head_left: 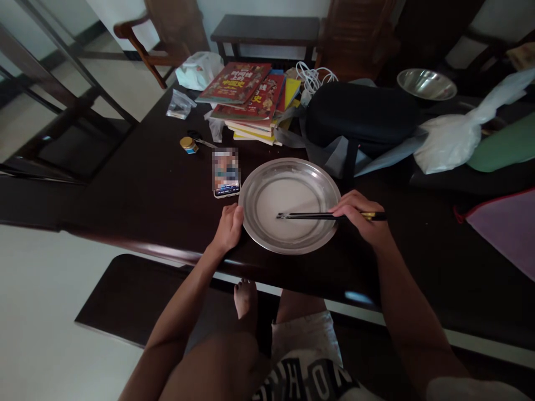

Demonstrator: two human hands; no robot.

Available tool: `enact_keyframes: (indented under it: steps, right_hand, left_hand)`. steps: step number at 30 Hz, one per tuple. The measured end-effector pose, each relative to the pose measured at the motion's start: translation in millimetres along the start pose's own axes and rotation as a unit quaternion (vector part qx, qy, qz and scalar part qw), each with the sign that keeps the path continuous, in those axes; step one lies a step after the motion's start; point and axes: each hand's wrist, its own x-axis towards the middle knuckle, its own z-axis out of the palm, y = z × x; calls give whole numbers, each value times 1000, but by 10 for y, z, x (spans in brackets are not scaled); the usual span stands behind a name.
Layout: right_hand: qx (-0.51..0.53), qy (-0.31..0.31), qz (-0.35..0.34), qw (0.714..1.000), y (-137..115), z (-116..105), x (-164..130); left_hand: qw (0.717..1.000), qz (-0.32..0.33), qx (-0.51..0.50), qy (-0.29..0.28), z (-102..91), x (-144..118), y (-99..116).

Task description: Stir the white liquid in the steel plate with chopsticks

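Well, the dark desk (137, 189) carries a round steel plate (267, 234) near its front edge. Her left hand (228, 227) rests loosely curled against the plate's left rim, gripping nothing. Her right hand (360, 218) is closed around black chopsticks (309, 215), their tips lying over the plate's middle.

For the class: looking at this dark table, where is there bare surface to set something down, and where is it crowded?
Bare table lies left of the phone and small jar, out to the left edge. A smaller bare strip lies right of the right hand, before the purple cloth. The far side is crowded: books, black bag, plastic bags.
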Motion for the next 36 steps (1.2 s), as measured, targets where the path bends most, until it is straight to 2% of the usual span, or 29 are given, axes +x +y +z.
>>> enact_keyframes:
  steps: [6, 11, 15, 20, 24, 29, 33, 36]
  right_hand:
    - [-1, 29, -1, 1000, -18, 3, 5]
    - [-19, 5, 5, 1000, -13, 6, 7]
    - [-18, 34, 12, 999, -1, -1, 5]
    - [-24, 6, 2, 1000, -4, 5, 3]
    - [-13, 35, 7, 999, 1, -4, -3]
    - [-23, 5, 0, 1000, -2, 2, 2]
    - [-15, 36, 12, 999, -4, -1, 3]
    - [-4, 22, 14, 1000, -9, 6, 4]
  left_hand:
    - [1000, -5, 3, 0, -5, 4, 14]
    - [1000, -2, 8, -2, -9, 5, 16]
    - [1000, 2, 12, -6, -10, 5, 12]
    - [1000, -6, 8, -3, -10, 8, 27]
    - [1000, -4, 3, -6, -9, 8, 36]
    - [1000, -4, 8, 4, -4, 8, 40]
    - [1000, -6, 3, 2, -7, 8, 43]
    - [1000, -9, 2, -2, -10, 6, 36]
